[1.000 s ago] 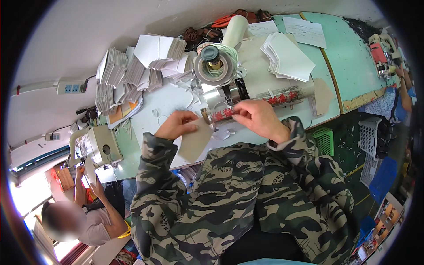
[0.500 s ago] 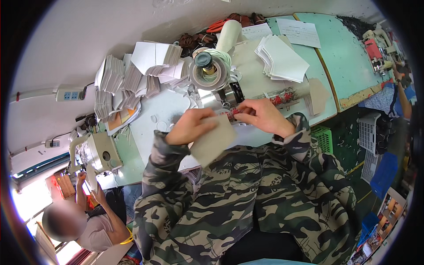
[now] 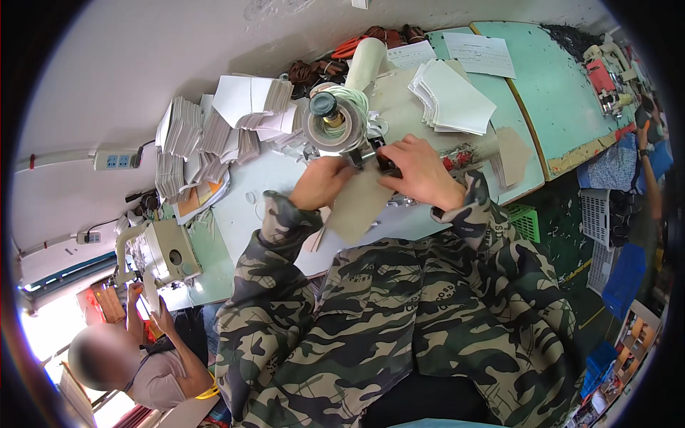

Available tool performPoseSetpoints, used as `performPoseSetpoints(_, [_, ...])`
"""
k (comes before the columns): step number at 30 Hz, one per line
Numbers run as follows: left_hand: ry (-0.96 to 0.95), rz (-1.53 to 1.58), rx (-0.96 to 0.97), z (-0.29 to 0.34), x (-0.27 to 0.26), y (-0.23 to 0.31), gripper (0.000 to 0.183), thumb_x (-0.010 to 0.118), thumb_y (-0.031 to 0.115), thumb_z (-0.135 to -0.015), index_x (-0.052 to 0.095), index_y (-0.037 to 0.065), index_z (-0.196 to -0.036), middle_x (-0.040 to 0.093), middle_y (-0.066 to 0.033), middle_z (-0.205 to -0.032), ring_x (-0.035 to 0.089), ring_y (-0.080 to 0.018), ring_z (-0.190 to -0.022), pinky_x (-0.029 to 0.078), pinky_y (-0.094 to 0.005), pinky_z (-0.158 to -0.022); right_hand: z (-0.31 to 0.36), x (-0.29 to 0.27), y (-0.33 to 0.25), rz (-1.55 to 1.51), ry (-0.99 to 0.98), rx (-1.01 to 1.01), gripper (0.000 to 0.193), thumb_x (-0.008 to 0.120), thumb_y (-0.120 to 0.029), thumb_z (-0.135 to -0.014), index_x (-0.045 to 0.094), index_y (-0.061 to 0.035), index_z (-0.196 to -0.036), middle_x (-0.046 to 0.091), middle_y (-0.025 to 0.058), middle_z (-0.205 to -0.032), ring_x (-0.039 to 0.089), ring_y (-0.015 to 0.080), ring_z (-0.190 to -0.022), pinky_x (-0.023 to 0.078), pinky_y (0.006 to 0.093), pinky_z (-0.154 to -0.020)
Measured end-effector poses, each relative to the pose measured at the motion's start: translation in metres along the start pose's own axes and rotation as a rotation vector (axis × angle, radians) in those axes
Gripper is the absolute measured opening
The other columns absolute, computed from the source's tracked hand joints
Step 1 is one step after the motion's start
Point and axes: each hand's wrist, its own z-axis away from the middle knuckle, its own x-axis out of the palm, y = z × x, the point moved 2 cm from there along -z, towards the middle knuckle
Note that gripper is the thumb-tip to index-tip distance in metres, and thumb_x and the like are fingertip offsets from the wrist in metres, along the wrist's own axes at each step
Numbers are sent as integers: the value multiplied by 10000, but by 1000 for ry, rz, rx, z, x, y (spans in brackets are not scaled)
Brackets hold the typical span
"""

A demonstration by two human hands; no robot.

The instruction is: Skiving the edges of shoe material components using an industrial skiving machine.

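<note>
A flat grey-beige panel (image 3: 357, 207) lies tilted under the head of a sewing machine (image 3: 457, 151). At its upper left edge my left hand (image 3: 317, 184) grips it, fingers closed near the presser area. My right hand (image 3: 422, 173) is closed on the panel's right edge, its thumb near the dark metal part beside the needle area. Above the hands, a round reel of pale tape (image 3: 334, 121) sits on the machine with a dark knob (image 3: 323, 104) on top. The needle itself is hidden. Another panel edge (image 3: 315, 237) shows below my left hand.
Several stacks of cut pieces (image 3: 180, 128) stand at the left. White pieces (image 3: 457, 100) fan out behind the machine on the right. Paper sheets (image 3: 479, 54) lie on the green table (image 3: 564, 78). A co-worker (image 3: 168, 367) handles a piece at another machine (image 3: 168, 250).
The panel has moved up and to the right, under the machine head. Both hands have gone with it; my right hand has shifted up and slightly left.
</note>
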Motion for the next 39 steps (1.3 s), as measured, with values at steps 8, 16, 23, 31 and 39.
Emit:
performPoseSetpoints(8, [91,-210,18,12,-23,-6,255,554,225,-935,686,17,-1002,661,-240,-836,648,-409,-817,513,-469,-733,-8,-10,7,-100,-332,69,303,759,-228,-772,665,-21,-973,690,80,-864,644,251,-755,502,377,-686])
performPoseSetpoints(16, [-476,378,-75,24,-13,-26,284,560,234,-994,659,-30,-1023,642,-6,-756,575,-109,-679,488,-278,-657,20,28,-6,-808,-83,412,217,714,-171,-858,671,38,-901,688,90,-752,632,138,-670,504,297,-646])
performPoseSetpoints(23, [-330,218,-49,-10,-36,-45,227,608,172,-924,717,-27,-934,680,-12,-800,579,-90,-714,477,-264,-688,15,9,-1,-420,-205,236,209,708,-192,-859,696,-7,-955,716,114,-770,688,243,-657,525,324,-620])
performPoseSetpoints(31, [-135,73,89,-9,-31,23,259,630,123,-897,637,-17,-1115,670,-76,-957,604,-152,-850,498,-311,-777,-5,-11,7,-104,-172,160,517,750,-221,-766,608,-80,-1242,726,84,-995,614,280,-963,490,379,-832])
performPoseSetpoints(39, [170,69,31,4,-16,-38,282,540,222,-950,643,-10,-827,626,-203,-693,638,-347,-635,489,-448,-616,-20,-79,7,-123,98,76,264,715,-128,-768,703,-60,-1023,679,132,-924,656,325,-833,528,395,-740])
